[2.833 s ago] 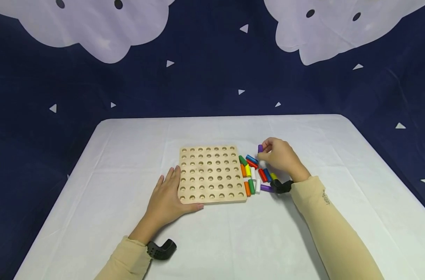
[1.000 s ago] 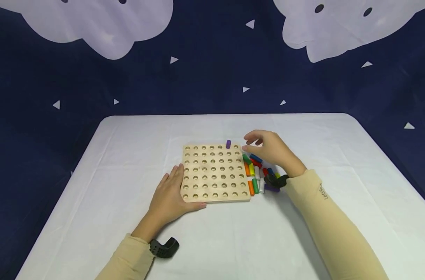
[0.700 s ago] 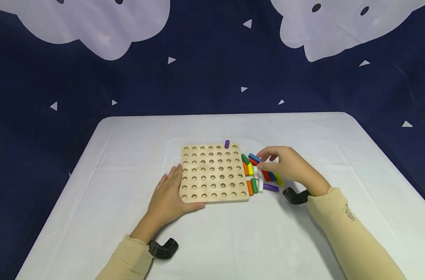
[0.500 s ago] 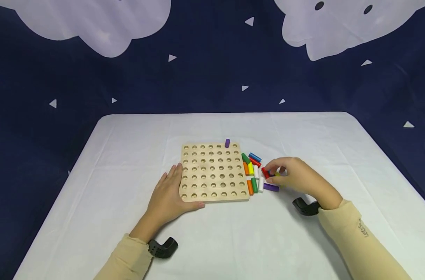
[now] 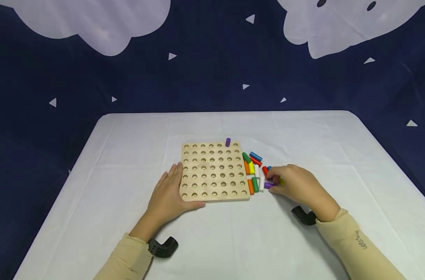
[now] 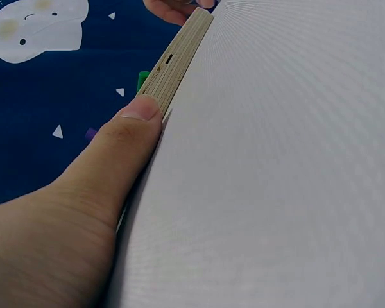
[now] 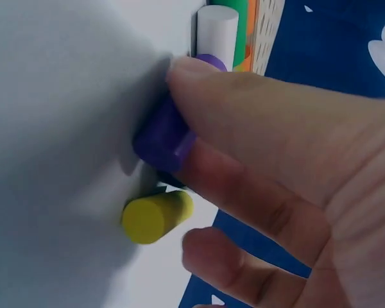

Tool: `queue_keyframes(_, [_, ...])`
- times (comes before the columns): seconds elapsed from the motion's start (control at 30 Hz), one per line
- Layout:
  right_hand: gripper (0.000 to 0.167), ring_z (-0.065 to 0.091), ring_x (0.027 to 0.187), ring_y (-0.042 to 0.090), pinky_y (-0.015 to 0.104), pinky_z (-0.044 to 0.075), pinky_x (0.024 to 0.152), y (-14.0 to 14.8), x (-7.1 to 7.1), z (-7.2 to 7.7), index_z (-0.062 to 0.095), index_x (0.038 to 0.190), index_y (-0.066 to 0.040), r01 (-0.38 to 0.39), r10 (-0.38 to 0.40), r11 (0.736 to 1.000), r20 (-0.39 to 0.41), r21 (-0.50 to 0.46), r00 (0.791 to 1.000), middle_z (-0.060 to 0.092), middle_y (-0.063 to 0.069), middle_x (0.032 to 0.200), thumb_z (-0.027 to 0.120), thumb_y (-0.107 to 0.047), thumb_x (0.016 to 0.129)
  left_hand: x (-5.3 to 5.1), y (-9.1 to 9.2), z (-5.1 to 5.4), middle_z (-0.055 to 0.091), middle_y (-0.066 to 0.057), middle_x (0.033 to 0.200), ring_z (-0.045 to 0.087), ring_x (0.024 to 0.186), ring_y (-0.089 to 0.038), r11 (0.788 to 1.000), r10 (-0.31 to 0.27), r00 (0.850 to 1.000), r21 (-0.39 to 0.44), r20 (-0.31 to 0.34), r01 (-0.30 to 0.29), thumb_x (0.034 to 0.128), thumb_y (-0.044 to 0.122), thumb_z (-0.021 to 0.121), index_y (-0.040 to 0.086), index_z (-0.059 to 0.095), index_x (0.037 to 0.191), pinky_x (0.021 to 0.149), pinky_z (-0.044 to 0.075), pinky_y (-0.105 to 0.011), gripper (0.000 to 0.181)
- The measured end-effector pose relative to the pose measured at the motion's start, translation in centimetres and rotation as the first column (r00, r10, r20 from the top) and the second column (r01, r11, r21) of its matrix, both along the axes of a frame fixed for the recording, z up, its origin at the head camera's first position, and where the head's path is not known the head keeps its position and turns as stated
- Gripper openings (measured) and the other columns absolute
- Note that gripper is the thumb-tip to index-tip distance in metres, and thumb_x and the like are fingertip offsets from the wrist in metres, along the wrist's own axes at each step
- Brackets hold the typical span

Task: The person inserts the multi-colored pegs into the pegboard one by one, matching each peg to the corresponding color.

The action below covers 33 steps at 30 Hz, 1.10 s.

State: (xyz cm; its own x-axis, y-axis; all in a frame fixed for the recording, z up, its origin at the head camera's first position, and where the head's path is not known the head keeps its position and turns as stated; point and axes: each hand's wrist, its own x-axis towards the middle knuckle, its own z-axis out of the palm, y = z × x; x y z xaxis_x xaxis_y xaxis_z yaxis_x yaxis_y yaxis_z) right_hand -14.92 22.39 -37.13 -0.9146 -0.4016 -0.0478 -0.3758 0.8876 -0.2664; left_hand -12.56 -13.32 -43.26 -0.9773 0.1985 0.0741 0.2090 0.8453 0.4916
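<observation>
I see a pale wooden board (image 5: 217, 172) of round holes lying flat, one purple peg (image 5: 228, 142) standing in its far row, coloured pegs (image 5: 251, 168) strewn alongside, another purple peg (image 7: 163, 136) pinched by my right hand (image 5: 297, 184).

White table (image 5: 233, 241), navy backdrop (image 5: 205, 85); pale clouds (image 5: 107, 19), triangles (image 5: 251, 18)

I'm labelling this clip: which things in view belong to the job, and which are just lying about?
Job, it seems: board, standing purple peg, loose pegs, pinched purple peg, right hand, left hand touching the board.
Just there: tablecloth, backdrop, wrist cameras.
</observation>
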Motion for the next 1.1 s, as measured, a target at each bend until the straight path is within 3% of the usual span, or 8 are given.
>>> queue_keyframes(0.33, [0.032,0.062,0.081,0.014,0.041,0.056,0.073,-0.6,0.5,0.1,0.074,0.106,-0.015,-0.029,0.031,0.998,-0.042,0.051,0.999,0.072,-0.005,0.091,0.086,-0.014,0.076,0.0,0.0,-0.2,0.022,-0.018,0.164,0.02,0.154,-0.032,1.0,0.006,1.0,0.005,-0.012,-0.006,0.0551,0.085,0.073,-0.003,0.017,0.156,0.127,0.014,-0.049,0.145])
queue_keyframes(0.6, [0.025,0.06,0.08,0.011,0.038,0.057,0.074,-0.1,0.1,1.1,0.076,0.105,-0.013,-0.075,0.077,0.996,-0.046,0.045,0.996,0.068,-0.005,0.091,0.082,-0.015,0.081,0.0,-0.1,0.0,0.021,-0.018,0.164,0.02,0.154,-0.032,1.0,0.002,1.0,0.005,-0.01,-0.002,0.0545,0.084,0.075,-0.002,0.017,0.157,0.127,0.014,-0.049,0.146])
queue_keyframes(0.77, [0.022,0.061,0.081,0.015,0.036,0.055,0.073,0.1,-1.2,1.7,0.075,0.107,-0.011,-0.053,0.052,0.999,-0.071,-0.013,0.996,0.068,-0.001,0.093,0.078,-0.014,0.086,0.0,-0.1,0.0,0.021,-0.018,0.164,0.019,0.154,-0.032,1.0,0.001,1.0,-0.002,-0.009,-0.001,0.0542,0.085,0.074,-0.003,0.017,0.157,0.127,0.014,-0.049,0.146])
queue_keyframes(0.93, [0.022,0.055,0.076,0.018,0.031,0.049,0.068,-0.2,-3.3,2.6,0.07,0.114,-0.011,0.025,-0.028,0.994,-0.023,-0.104,0.999,0.068,0.003,0.097,0.07,-0.018,0.092,-0.1,-0.1,0.0,0.021,-0.019,0.164,0.02,0.153,-0.032,1.0,0.001,1.0,-0.001,-0.011,-0.001,0.0543,0.084,0.074,-0.003,0.017,0.157,0.127,0.014,-0.049,0.146])
queue_keyframes(1.1, [0.021,0.05,0.068,0.022,0.029,0.045,0.06,-0.7,-5.5,2.9,0.064,0.112,-0.013,0.135,-0.126,0.955,0.05,-0.264,0.991,0.067,0.006,0.105,0.069,-0.021,0.094,-0.1,0.0,0.0,0.022,-0.018,0.163,0.021,0.153,-0.032,1.0,0.002,1.0,0.008,-0.012,-0.002,0.0544,0.082,0.076,-0.003,0.018,0.156,0.127,0.015,-0.049,0.145])
